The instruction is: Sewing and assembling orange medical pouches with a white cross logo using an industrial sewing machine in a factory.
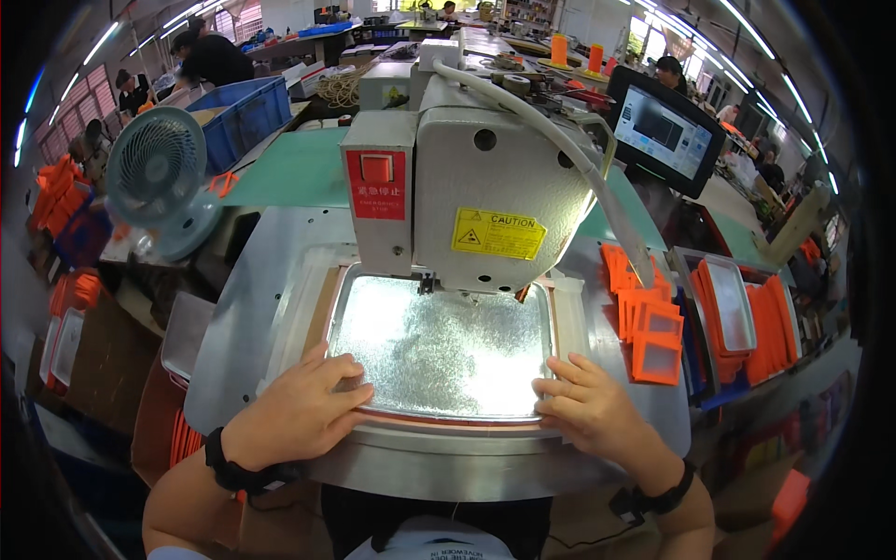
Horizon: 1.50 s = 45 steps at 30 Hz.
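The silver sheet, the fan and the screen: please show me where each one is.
Silver sheet point(443, 350): head view, middle of its shiny surface.
Fan point(156, 159): head view, centre of its round grille.
Screen point(661, 131): head view, middle of its lit face.

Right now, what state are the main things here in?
Silver panel: flat, beneath the machine head
Left hand: open, at panel's near-left corner
Right hand: open, at panel's near-right corner
Screen: lit
Fan: upright, spinning unclear
Orange frames: overlapping in a pile

Pale fan point(157, 159) on the left here; blue crate point(254, 110) just behind; beyond, a person in black point(215, 61); orange cones point(559, 49) upright, further back!
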Tool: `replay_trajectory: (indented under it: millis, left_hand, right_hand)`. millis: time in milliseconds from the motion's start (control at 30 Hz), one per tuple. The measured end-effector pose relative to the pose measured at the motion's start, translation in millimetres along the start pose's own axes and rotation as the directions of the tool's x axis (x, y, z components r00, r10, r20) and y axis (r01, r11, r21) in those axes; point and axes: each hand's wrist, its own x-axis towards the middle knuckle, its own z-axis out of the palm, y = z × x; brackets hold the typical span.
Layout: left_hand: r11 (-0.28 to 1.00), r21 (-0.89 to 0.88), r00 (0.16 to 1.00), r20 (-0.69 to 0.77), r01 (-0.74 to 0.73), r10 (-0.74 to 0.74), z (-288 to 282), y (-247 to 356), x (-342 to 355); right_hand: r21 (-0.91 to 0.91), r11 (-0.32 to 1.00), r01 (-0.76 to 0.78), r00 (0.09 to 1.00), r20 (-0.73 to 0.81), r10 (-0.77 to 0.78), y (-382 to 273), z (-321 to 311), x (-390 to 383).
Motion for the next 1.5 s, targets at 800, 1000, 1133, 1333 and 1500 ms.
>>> replay_trajectory:
  millis: [800, 1000, 1133, 1333, 1500]
  left_hand:
    - [0.967, 0.093, 0.89, 0.419, -0.236, 0.177, 16.1, -31.1, 106.3]
    - [0.999, -0.029, 0.857, 0.515, -0.013, 0.027, 14.6, -12.2, 94.5]
    - [0.999, 0.028, 0.83, 0.558, -0.04, 0.018, 15.7, -13.1, 92.8]
    - [1.0, 0.013, 0.802, 0.597, 0.004, -0.011, 14.4, -8.3, 102.7]
    - [0.997, 0.013, 0.794, 0.604, 0.075, -0.068, 9.5, -9.3, 97.1]
  right_hand:
    - [-0.011, 1.0, -0.019, 0.998, -0.065, 0.019, -7.2, 2.7, 2.8]
    - [0.016, 1.0, 0.003, 0.999, -0.039, -0.002, -5.7, -3.8, 4.4]
    - [0.293, 0.934, -0.202, 0.976, 0.137, 0.168, 2.7, -14.9, 4.3]
    - [0.191, 0.965, -0.177, 0.978, -0.072, 0.193, 73.9, -8.9, 23.4]
    - [0.064, 0.959, -0.275, 0.946, 0.196, 0.258, 78.5, -7.1, 50.3]
